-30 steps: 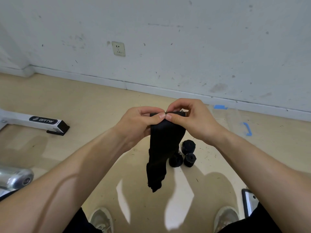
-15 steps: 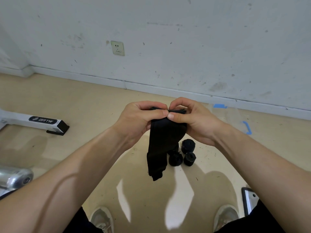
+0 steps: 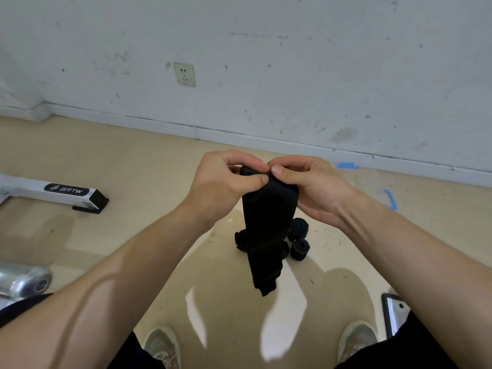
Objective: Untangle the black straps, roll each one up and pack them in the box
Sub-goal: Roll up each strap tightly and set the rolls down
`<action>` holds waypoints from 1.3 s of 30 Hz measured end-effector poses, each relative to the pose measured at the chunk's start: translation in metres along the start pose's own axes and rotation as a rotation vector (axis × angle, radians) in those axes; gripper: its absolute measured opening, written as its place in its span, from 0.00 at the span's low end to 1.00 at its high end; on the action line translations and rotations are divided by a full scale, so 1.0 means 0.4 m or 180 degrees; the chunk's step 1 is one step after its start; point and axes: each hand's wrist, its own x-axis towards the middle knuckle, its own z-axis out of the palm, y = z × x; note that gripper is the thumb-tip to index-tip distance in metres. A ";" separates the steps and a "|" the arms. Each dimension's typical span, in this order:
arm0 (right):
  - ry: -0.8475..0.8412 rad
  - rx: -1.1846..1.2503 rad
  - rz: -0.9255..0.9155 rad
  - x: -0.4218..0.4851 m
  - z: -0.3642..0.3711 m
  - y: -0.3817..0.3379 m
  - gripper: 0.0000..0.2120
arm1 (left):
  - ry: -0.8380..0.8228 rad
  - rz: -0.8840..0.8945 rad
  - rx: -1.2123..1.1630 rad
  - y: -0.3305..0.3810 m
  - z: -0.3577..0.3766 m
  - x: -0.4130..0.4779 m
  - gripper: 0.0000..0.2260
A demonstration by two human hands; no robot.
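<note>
1. Now the strap (image 3: pixel 267 225) hangs at frame centre, with its top end held up in front of me.
2. My left hand (image 3: pixel 221 190) and right hand (image 3: pixel 314 187) meet on that end, both pinching it tight between thumb and curled fingers.
3. I judge this the start of rolling. Next I should turn the end over itself, keeping it taut.
4. Several rolls (image 3: pixel 300 249) lie on the floor (image 3: pixel 133 169) just below; no box shows.
</note>
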 end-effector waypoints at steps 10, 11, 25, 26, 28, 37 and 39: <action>0.0694 -0.0376 -0.0308 0.000 0.004 0.007 0.14 | 0.0061 -0.0278 -0.0016 -0.042 0.008 0.010 0.05; 0.0699 -0.0455 -0.0270 0.000 0.003 0.008 0.13 | 0.0111 -0.0268 -0.0059 -0.044 0.007 0.012 0.05; 0.0331 -0.0811 -0.0310 0.004 0.002 0.019 0.07 | 0.0011 -0.0269 -0.0424 -0.048 -0.007 0.021 0.09; 0.0360 -0.0832 -0.0333 0.004 0.001 0.022 0.07 | -0.0066 -0.0390 -0.0520 -0.051 -0.009 0.021 0.10; 0.0432 -0.0871 -0.0377 0.004 0.001 0.025 0.08 | -0.0174 -0.0583 -0.0595 -0.057 -0.010 0.020 0.09; 0.0374 -0.0547 -0.0261 0.008 -0.001 0.027 0.11 | -0.0033 -0.0431 -0.0559 -0.071 0.001 0.021 0.08; 0.0314 -0.0422 -0.0070 0.008 -0.005 0.028 0.11 | -0.0032 -0.0475 -0.0592 -0.069 -0.001 0.021 0.11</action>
